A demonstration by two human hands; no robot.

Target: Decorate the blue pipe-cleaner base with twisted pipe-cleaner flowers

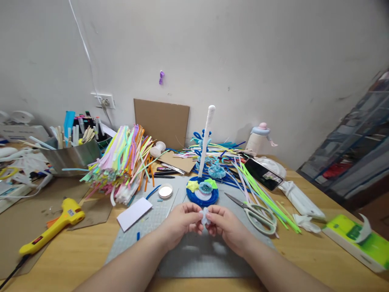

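Observation:
Between both hands, low over the grey cutting mat, is a small pale bluish-white fuzzy piece, which looks like shaped pipe cleaner. My left hand pinches its left side with thumb and fingers. On its right side, my right hand pinches it the same way. Just beyond the fingertips stands a round blue fuzzy base with a white upright post. A yellow star, a green shape and a light blue shell-like piece sit on the base.
Scissors lie to the right beside green pipe cleaners and a phone. On the left are a yellow glue gun, a white card and a thick pipe cleaner bundle. A small round tin rests on the mat.

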